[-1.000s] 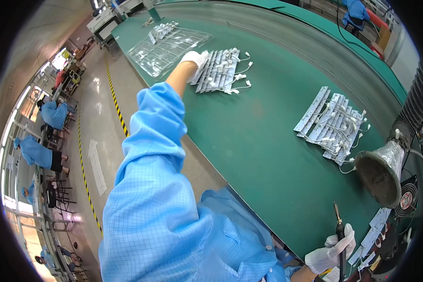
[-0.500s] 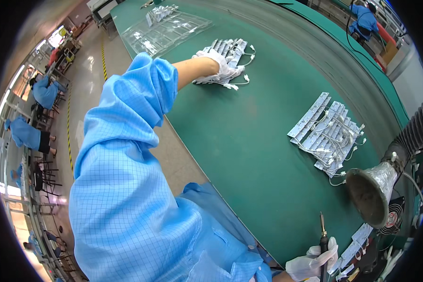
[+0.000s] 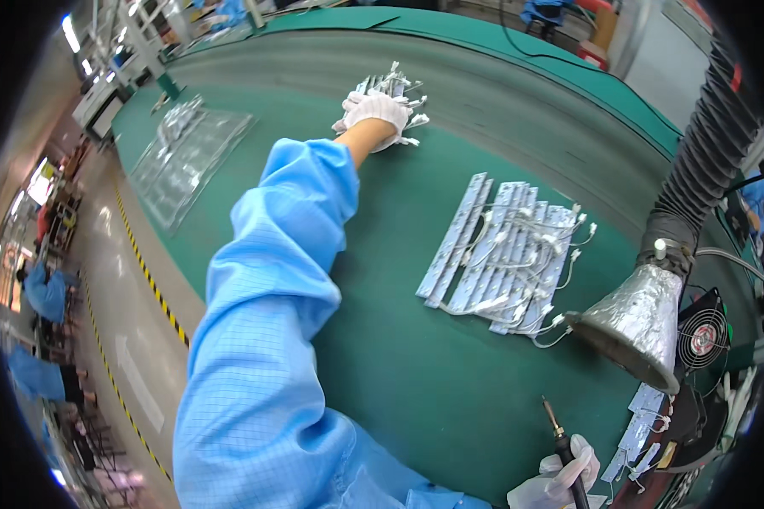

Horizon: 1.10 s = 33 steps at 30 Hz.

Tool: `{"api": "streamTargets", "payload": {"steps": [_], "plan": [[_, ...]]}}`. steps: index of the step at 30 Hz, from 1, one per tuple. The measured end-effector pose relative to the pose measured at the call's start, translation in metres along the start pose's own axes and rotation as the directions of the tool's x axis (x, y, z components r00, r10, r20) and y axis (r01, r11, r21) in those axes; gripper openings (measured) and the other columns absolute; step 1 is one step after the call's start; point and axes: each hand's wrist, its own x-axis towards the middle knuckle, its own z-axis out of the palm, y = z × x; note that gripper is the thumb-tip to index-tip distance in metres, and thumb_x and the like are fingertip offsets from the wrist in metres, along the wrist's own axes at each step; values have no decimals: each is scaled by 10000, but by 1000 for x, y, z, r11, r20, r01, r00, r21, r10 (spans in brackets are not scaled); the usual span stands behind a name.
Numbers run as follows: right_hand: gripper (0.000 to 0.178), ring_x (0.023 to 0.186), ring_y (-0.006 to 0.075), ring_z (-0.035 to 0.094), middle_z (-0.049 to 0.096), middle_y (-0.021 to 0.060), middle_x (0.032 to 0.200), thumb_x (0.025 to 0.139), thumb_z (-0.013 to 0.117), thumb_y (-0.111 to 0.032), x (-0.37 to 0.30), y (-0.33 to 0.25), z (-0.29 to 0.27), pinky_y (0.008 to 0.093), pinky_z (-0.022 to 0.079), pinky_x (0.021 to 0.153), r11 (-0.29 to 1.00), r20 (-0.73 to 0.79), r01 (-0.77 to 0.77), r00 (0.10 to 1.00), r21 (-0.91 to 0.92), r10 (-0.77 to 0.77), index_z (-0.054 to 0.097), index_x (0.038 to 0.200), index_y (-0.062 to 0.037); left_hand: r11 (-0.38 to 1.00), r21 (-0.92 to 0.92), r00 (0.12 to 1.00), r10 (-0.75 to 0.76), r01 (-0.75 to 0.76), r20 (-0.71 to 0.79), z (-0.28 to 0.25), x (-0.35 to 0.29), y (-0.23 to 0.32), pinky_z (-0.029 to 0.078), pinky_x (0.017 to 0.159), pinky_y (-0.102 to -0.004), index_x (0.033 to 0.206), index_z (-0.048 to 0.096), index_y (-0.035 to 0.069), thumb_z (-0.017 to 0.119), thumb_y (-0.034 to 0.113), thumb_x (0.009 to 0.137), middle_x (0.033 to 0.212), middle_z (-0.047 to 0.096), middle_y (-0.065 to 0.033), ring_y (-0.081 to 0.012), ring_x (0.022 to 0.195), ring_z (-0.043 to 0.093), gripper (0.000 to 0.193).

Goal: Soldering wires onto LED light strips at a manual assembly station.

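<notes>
My left hand, in a white glove, reaches far across the green bench mat. Its fingers wrap over a bunch of LED strips with white wires and plugs; the palm hides much of the bunch. Low at the right, my gloved right hand grips a soldering iron by its black handle, metal tip pointing up and to the left. Between the hands lies a second group of LED strips, set side by side with their white leads tangled on top.
A fume extraction funnel on a black hose overhangs the right side, beside a small fan. More strip pieces lie beneath it. Clear plastic packaging rests at far left. A grey belt runs behind.
My left hand has shifted the bunch of strips away from the plastic packaging, toward the belt. The view has turned to the right. My right hand still holds the soldering iron.
</notes>
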Motion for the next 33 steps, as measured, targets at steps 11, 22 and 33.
{"api": "streamTargets", "payload": {"steps": [11,22,33], "plan": [[353,489,167,471,579,126,674,938,487,-232,14,6,13,273,340,400,994,-67,-61,996,-87,55,633,797,57,905,-412,885,277,-108,375,28,76,95,466,906,-393,1147,648,51,594,416,832,1174,618,-163,-289,1071,599,485],[284,584,139,485,622,141,912,966,498,-233,-3,22,2,236,381,465,987,-106,-46,992,151,62,596,1059,17,863,-267,870,475,-430,132,-81,-9,-1,470,962,-361,1112,687,65,572,318,835,1185,660,-132,-309,1091,616,393],[164,628,195,572,614,74,739,844,532,-63,-6,35,-16,311,456,542,954,327,-162,942,254,73,635,959,-9,735,-367,688,671,-570,277,-82,-222,-31,492,726,-432,819,704,-10,675,372,772,858,668,-191,-322,798,646,386]]}}
